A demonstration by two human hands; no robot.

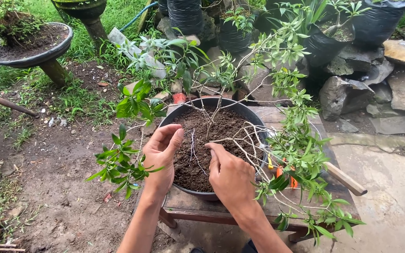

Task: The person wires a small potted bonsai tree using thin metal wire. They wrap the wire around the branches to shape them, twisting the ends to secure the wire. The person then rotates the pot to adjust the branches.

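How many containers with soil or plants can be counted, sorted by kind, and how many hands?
Round black pot under the hands: 1
Shallow soil-filled dish on a stand: 1
Black plastic grow bags, at least partly in view: 4
Hands: left hand, right hand: 2
Total: 8
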